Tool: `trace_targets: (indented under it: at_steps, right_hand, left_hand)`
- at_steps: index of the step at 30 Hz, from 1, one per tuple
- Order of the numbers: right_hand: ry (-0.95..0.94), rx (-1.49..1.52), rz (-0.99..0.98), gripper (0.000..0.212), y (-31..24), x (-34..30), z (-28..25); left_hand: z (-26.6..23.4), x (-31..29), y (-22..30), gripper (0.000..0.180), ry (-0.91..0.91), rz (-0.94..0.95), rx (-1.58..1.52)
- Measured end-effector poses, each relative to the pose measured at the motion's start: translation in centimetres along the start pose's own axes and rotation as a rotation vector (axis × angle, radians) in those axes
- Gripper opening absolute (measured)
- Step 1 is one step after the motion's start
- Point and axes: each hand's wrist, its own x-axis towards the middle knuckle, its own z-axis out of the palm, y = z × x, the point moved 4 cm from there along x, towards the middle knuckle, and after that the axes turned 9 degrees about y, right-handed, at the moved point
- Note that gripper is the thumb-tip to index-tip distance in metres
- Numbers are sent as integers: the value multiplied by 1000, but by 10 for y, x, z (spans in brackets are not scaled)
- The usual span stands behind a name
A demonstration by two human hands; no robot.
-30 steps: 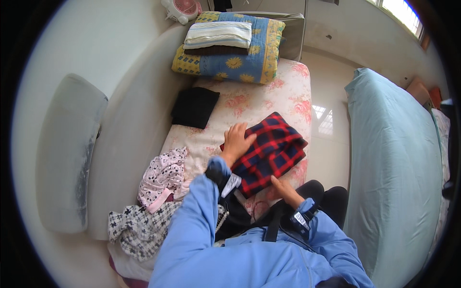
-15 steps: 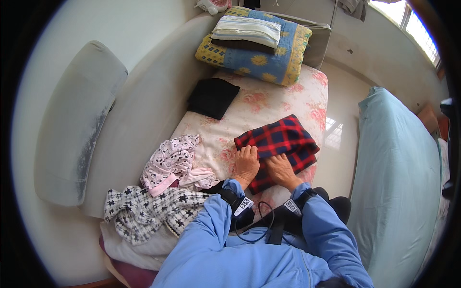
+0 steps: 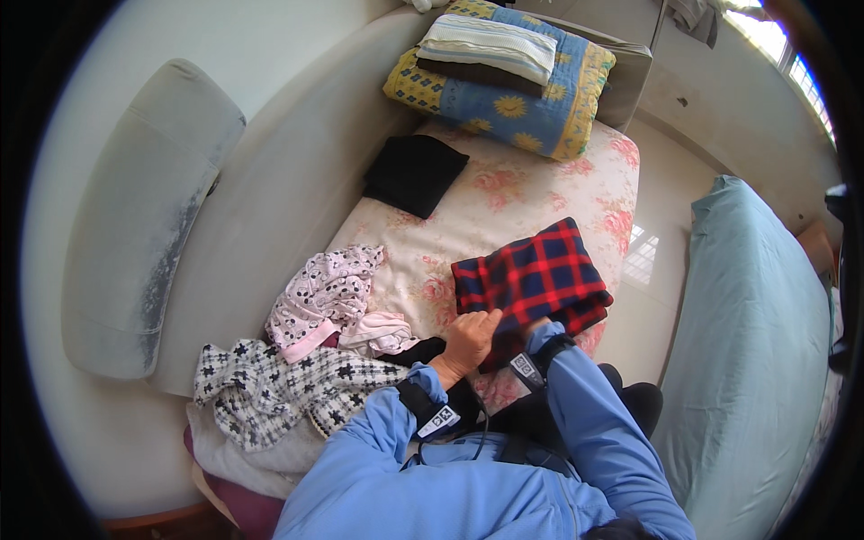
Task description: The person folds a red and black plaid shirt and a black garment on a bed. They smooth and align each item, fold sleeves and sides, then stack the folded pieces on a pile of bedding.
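Note:
A red and navy plaid garment point(image 3: 540, 279), folded into a rough rectangle, lies on the flowered bed sheet in front of me. At its near left edge, my left hand point(image 3: 470, 342) is closed, with the cloth's edge between thumb and fingers. Only a small part of my right hand point(image 3: 537, 329) shows at the garment's near side; the sleeve and the fabric hide its fingers. A folded black garment point(image 3: 416, 175) rests farther off to the left. Nearer on the left are a rumpled pink patterned garment point(image 3: 324, 292) and a black-and-white fleece garment point(image 3: 270, 387).
A blue and yellow quilt point(image 3: 504, 112) is at the bed's far end, bearing folded white cloth point(image 3: 486, 47) and a dark brown one. On the left, a grey padded panel point(image 3: 135, 225) is against the wall. To the right stands something draped in a pale teal cover point(image 3: 747, 360).
My left hand has turned and closed at the garment's near left edge. My right hand has slid under or behind the plaid cloth, whose top now lies flatter. The view has shifted slightly.

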Motion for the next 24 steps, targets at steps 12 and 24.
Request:
trace_targets:
  at_steps: [12,24]
  right_hand:
    - [-25,96,68,12,40,11,35]
    - [-29,178,-80,12,44,-5,66]
  left_hand:
    - [-1,-17,-16,13,-110,-187,187]
    - [-7,-17,-9,16,-88,-254,145]
